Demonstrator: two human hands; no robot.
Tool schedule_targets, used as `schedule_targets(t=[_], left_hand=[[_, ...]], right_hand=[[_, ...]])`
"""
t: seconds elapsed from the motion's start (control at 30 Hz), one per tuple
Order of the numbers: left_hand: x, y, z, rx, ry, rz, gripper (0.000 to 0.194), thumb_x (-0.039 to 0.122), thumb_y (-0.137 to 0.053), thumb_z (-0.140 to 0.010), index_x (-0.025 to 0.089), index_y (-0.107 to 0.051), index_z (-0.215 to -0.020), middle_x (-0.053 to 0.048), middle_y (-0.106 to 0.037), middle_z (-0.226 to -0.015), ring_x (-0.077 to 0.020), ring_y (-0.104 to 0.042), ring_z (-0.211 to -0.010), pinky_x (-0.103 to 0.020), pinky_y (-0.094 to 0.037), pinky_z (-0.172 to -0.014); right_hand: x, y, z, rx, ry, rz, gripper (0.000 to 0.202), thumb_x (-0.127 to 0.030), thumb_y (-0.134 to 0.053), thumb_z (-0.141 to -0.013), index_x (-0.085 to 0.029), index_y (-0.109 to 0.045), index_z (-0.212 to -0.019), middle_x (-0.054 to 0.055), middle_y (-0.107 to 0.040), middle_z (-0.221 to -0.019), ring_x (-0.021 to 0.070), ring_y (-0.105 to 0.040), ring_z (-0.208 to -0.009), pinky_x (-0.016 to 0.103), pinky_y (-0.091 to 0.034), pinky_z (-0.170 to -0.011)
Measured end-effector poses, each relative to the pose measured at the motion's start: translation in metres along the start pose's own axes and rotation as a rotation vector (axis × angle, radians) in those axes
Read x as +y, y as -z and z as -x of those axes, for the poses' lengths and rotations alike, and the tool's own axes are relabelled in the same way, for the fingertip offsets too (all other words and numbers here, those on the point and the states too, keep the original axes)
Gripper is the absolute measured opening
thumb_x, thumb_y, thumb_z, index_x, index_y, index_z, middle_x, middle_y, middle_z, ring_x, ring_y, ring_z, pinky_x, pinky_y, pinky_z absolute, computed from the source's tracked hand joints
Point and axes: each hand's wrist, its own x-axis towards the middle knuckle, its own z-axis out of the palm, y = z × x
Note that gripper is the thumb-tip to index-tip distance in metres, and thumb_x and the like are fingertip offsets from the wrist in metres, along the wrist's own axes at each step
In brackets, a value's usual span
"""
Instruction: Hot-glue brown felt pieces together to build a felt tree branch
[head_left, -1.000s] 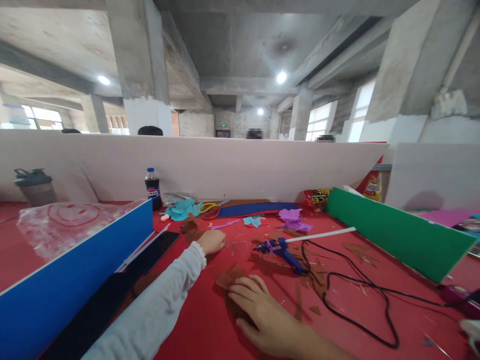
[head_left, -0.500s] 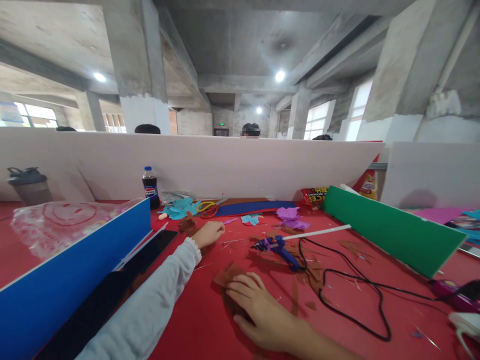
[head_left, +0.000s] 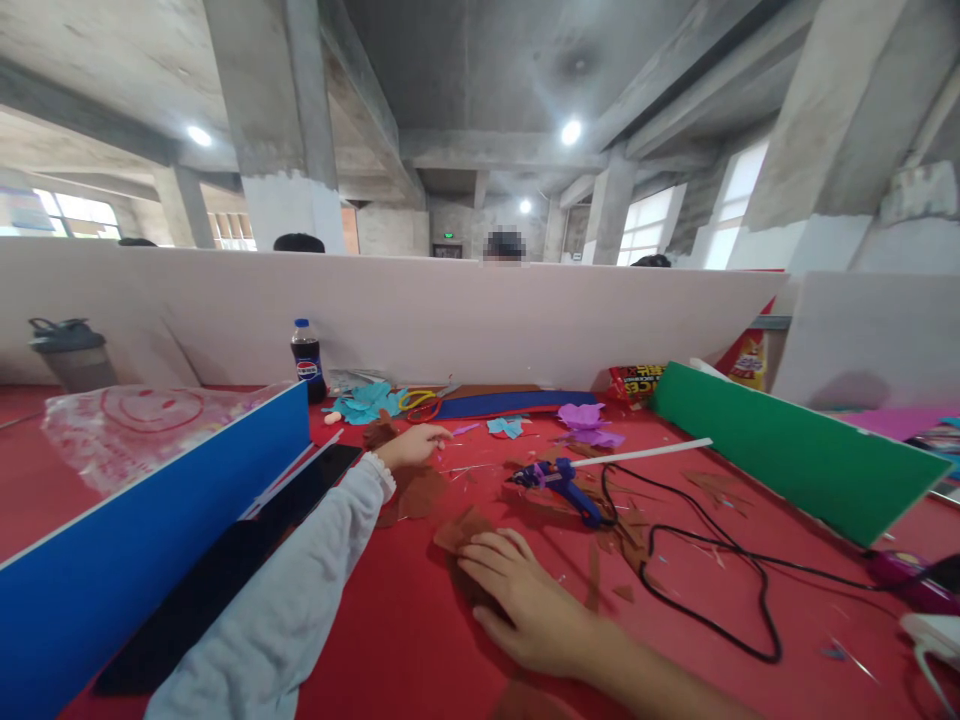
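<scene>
My left hand point(head_left: 414, 445) reaches out over the red table point(head_left: 390, 610), fingers loosely apart, beside crumpled dark brown paper point(head_left: 381, 430). A flat brown sheet point(head_left: 420, 492) lies just below its wrist. Nearer to me, my right hand point(head_left: 517, 595) rests with spread fingers on a brown paper piece point(head_left: 461, 530); part of that piece is hidden under the palm. A blue glue gun point(head_left: 559, 482) with a white glue stick lies on its side, right of both hands.
Yellow and red scissors point(head_left: 421, 403), blue paper petals point(head_left: 367, 402) and purple ones point(head_left: 585, 425) lie farther back. A cola bottle point(head_left: 307, 362) stands at the white partition point(head_left: 450, 320). Blue point(head_left: 172, 510) and green point(head_left: 795, 450) boards flank the area. A black cable point(head_left: 757, 565) loops at right.
My left hand has shifted slightly and its fingers have loosened. The flat brown sheet now shows below it. My right hand stays on its brown paper. The camera view has tilted slightly.
</scene>
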Motion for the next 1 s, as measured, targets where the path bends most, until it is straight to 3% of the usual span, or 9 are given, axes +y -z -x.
schedule_targets(t=[0.23, 0.4, 0.67, 1.0], left_hand=[[0.017, 0.014, 0.013, -0.047, -0.048, -0.087, 0.022, 0.018, -0.045, -0.073, 0.014, -0.064, -0.083, -0.005, -0.066, -0.089, -0.0161, -0.058, -0.086, -0.023, -0.042, -0.077], [0.034, 0.02, 0.038, -0.059, -0.076, -0.177, 0.021, 0.025, -0.04, -0.081, 0.017, -0.059, -0.082, -0.002, -0.063, -0.079, -0.0146, -0.055, -0.073, -0.023, -0.039, -0.071], [0.059, 0.012, 0.098, -0.107, -0.132, -0.206, 0.025, 0.021, -0.029, -0.088, 0.017, -0.054, -0.084, -0.003, -0.059, -0.084, -0.0139, -0.053, -0.075, -0.024, -0.038, -0.072], [0.074, -0.011, 0.12, -0.083, -0.212, -0.158, 0.018, 0.023, -0.037, -0.088, 0.017, -0.054, -0.086, -0.003, -0.055, -0.088, -0.0145, -0.051, -0.083, -0.025, -0.039, -0.076]], right_hand=[[0.0, 0.001, 0.0, 0.035, 0.01, -0.016, 0.045, -0.019, -0.044, -0.08, -0.017, -0.045, -0.125, 0.008, -0.051, -0.126, 0.0187, -0.038, -0.117, 0.036, -0.027, -0.101], [0.001, 0.0, 0.002, 0.072, -0.012, -0.079, 0.044, -0.018, -0.043, -0.08, -0.017, -0.046, -0.124, 0.008, -0.051, -0.126, 0.0186, -0.04, -0.116, 0.036, -0.031, -0.099], [-0.018, -0.003, 0.003, 0.012, 0.012, 0.134, 0.039, -0.029, -0.043, -0.087, -0.017, -0.047, -0.124, 0.008, -0.052, -0.125, 0.0199, -0.04, -0.116, 0.037, -0.027, -0.101], [-0.048, -0.005, 0.008, 0.009, -0.044, 0.191, 0.049, -0.047, -0.046, -0.085, -0.013, -0.048, -0.121, 0.011, -0.056, -0.117, 0.0253, -0.043, -0.109, 0.04, -0.031, -0.091]])
